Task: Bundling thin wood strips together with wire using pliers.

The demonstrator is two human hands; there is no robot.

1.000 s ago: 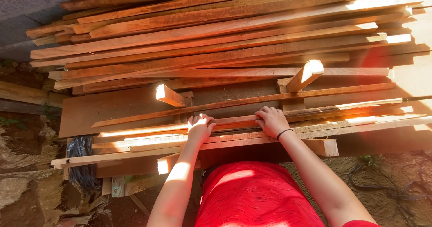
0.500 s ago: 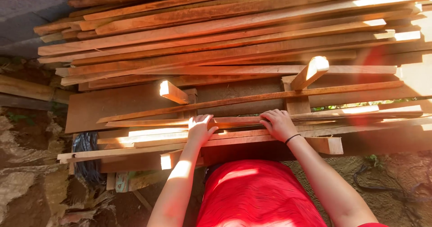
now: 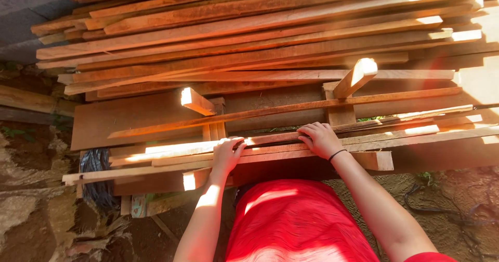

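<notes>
A big stack of long reddish wooden planks (image 3: 249, 38) fills the upper view. Nearer to me lie several thin wooden slats (image 3: 270, 143) across the front of the pile. My left hand (image 3: 227, 153) rests palm down on the slats, fingers curled over the front ones. My right hand (image 3: 322, 139), with a black band at the wrist, grips the same bundle of slats a little to the right. I wear a red top (image 3: 291, 220).
Two short upright blocks (image 3: 196, 101) (image 3: 355, 77) stick up among the planks. A wide flat board (image 3: 130, 119) lies at the left. A dark bundle (image 3: 95, 176) hangs at the pile's left end. Stony ground (image 3: 31, 210) lies left; dark cables (image 3: 447, 205) lie right.
Both hands have stayed on the slats. My left hand slid slightly toward me and the slats shifted a little leftward; the view moved a bit.
</notes>
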